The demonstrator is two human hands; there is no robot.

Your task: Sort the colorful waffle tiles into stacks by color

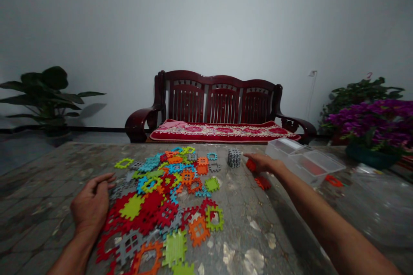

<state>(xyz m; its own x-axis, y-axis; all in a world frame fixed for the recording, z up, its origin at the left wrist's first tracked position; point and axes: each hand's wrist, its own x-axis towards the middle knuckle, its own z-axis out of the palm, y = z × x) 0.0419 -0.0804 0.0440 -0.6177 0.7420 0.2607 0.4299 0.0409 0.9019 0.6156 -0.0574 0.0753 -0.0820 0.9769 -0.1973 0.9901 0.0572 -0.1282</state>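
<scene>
A spread of flat plastic interlocking tiles point(161, 206) in red, green, orange, blue and grey covers the stone table point(245, 232). My left hand point(92, 204) rests on the table at the pile's left edge, fingers loosely curled, holding nothing. My right hand point(263, 163) reaches far across, index finger stretched toward a small grey stack of tiles point(234, 157). Its other fingers close over a red tile point(251, 165). Another red tile point(263, 182) lies just below that hand.
A clear plastic box point(305, 161) with open lid stands right of my right hand, a red piece point(334, 180) beside it. Clear plastic sheet point(380, 206) lies at the right. Behind the table: a dark wooden bench point(222, 107), a leafy plant point(48, 94), purple flowers point(377, 122).
</scene>
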